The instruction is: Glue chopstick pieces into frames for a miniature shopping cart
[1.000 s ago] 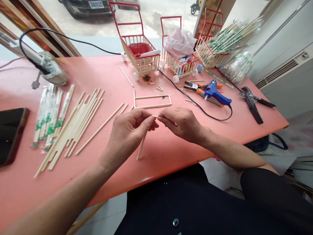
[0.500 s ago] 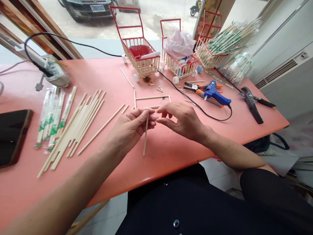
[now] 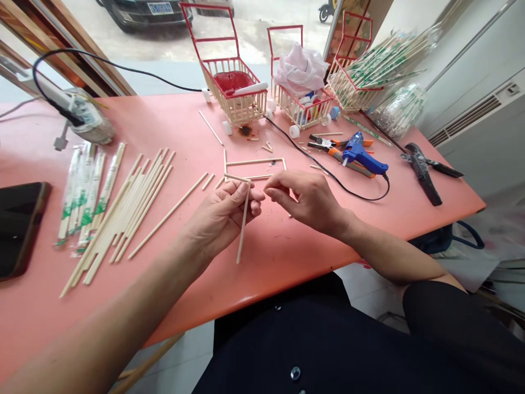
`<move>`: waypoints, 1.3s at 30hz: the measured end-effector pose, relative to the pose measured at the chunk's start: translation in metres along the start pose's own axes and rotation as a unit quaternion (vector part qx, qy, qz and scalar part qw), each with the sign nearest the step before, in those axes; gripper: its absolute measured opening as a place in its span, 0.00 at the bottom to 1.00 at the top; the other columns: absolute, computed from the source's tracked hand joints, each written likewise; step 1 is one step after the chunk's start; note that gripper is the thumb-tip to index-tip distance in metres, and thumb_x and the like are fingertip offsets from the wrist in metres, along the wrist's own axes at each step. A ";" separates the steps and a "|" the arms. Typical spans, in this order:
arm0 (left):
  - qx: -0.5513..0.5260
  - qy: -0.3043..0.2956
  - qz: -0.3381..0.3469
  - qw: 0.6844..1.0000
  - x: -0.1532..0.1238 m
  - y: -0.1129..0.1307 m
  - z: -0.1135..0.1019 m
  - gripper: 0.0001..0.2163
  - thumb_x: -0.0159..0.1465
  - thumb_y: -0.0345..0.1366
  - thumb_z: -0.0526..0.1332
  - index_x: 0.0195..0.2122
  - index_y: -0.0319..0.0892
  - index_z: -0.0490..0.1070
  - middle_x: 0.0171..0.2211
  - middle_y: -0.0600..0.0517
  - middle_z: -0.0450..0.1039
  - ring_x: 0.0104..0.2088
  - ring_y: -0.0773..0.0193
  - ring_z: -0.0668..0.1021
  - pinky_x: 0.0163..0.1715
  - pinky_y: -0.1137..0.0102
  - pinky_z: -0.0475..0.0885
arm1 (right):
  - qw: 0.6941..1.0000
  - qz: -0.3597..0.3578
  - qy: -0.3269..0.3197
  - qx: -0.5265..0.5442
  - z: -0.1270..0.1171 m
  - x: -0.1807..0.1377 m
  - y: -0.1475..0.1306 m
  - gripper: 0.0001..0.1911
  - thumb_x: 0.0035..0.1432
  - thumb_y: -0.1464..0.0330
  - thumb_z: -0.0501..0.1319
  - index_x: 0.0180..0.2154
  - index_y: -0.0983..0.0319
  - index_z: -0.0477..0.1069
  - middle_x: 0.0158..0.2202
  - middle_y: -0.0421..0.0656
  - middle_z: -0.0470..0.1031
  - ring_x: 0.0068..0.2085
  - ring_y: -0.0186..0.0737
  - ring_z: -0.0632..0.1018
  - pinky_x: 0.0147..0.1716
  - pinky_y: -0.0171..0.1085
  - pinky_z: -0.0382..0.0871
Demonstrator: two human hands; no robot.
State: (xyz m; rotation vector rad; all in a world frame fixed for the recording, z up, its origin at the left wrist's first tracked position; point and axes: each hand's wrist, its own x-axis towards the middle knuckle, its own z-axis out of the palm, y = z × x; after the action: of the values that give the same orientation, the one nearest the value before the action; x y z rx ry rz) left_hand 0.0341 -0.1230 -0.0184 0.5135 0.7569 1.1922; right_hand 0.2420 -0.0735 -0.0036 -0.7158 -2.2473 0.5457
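Note:
My left hand [image 3: 223,210] is closed on a thin wooden stick [image 3: 243,224] that hangs down toward the pink table [image 3: 287,246]; a short stick crosses its top end like an L. My right hand [image 3: 305,198] hovers just to the right of it, fingertips pinched together near the stick's top, and I cannot make out anything in them. Just behind both hands a rectangular stick frame [image 3: 254,168] lies flat on the table.
Loose chopsticks [image 3: 131,208] and wrapped ones [image 3: 84,194] lie at left, beside a black phone [image 3: 18,224]. A blue glue gun [image 3: 361,156], pliers [image 3: 328,146] and black cutters [image 3: 422,172] lie at right. Three stick carts [image 3: 235,93] stand at the back.
The stick in my left hand has turned more upright and risen slightly. My right hand has let go of the stick's end and drawn a little to the right.

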 end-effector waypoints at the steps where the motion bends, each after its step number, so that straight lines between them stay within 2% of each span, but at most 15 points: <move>1: 0.004 -0.004 -0.003 1.000 -0.001 0.000 0.001 0.20 0.51 0.40 0.89 0.35 0.38 0.83 0.30 0.52 0.85 0.26 0.72 0.81 0.31 0.79 0.81 | 0.999 0.023 -0.006 0.034 -0.001 0.001 -0.001 0.12 0.77 0.64 0.62 0.40 0.62 0.79 0.36 0.41 0.83 0.34 0.34 0.76 0.40 0.35 0.69; 4: 0.014 -0.019 -0.009 1.000 -0.003 -0.001 0.006 0.20 0.51 0.41 0.89 0.32 0.38 0.81 0.30 0.54 0.84 0.24 0.75 0.80 0.30 0.81 0.79 | 0.987 0.087 -0.022 0.132 -0.003 0.003 -0.004 0.13 0.75 0.60 0.64 0.43 0.62 0.80 0.37 0.40 0.83 0.35 0.34 0.78 0.39 0.35 0.70; 8: 0.025 -0.046 -0.018 0.998 -0.006 -0.001 0.011 0.21 0.51 0.43 0.89 0.31 0.38 0.81 0.28 0.54 0.83 0.23 0.75 0.79 0.30 0.80 0.79 | 0.963 0.162 -0.043 0.213 -0.004 0.006 -0.009 0.20 0.72 0.52 0.67 0.45 0.63 0.79 0.38 0.43 0.82 0.41 0.37 0.79 0.37 0.34 0.71; 12: 0.039 -0.054 -0.022 0.998 -0.007 -0.002 0.013 0.21 0.51 0.44 0.89 0.31 0.37 0.81 0.28 0.52 0.83 0.23 0.74 0.79 0.29 0.79 0.78 | 0.934 0.199 -0.064 0.289 -0.002 0.006 -0.011 0.26 0.68 0.45 0.71 0.42 0.62 0.77 0.36 0.42 0.80 0.39 0.37 0.78 0.33 0.33 0.69; 17: 0.042 -0.054 -0.016 0.998 -0.006 -0.004 0.013 0.21 0.52 0.45 0.88 0.31 0.38 0.81 0.27 0.52 0.83 0.22 0.73 0.79 0.28 0.78 0.77 | 0.912 0.190 -0.079 0.356 0.001 0.007 -0.010 0.26 0.67 0.45 0.72 0.40 0.61 0.73 0.32 0.39 0.79 0.36 0.35 0.79 0.31 0.32 0.68; 29: 0.076 -0.050 -0.007 0.996 -0.009 -0.006 0.014 0.21 0.54 0.46 0.87 0.35 0.39 0.80 0.28 0.52 0.83 0.24 0.70 0.80 0.30 0.76 0.78 | 0.918 0.197 -0.069 0.337 0.001 0.006 -0.005 0.27 0.65 0.45 0.75 0.38 0.62 0.75 0.31 0.39 0.79 0.32 0.32 0.77 0.29 0.31 0.69; 34: 0.087 -0.062 -0.012 0.994 -0.009 -0.005 0.012 0.21 0.56 0.47 0.86 0.35 0.40 0.80 0.27 0.53 0.82 0.24 0.69 0.80 0.30 0.74 0.78 | 0.907 0.179 -0.079 0.373 0.002 0.007 -0.002 0.29 0.64 0.42 0.74 0.38 0.62 0.75 0.30 0.38 0.79 0.32 0.33 0.78 0.29 0.31 0.69; 39: 0.067 -0.062 -0.023 0.996 -0.008 -0.004 0.013 0.21 0.54 0.46 0.87 0.36 0.39 0.81 0.27 0.53 0.82 0.23 0.72 0.79 0.29 0.77 0.77 | 0.901 0.182 -0.075 0.386 0.002 0.007 -0.001 0.29 0.62 0.44 0.77 0.38 0.63 0.76 0.29 0.38 0.78 0.30 0.31 0.76 0.26 0.30 0.67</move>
State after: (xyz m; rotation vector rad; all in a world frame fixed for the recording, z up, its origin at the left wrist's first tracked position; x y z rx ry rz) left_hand 0.0450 -0.1318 -0.0112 0.6712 0.7406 1.0625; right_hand 0.2361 -0.0700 -0.0010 -0.6709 -1.7808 1.6038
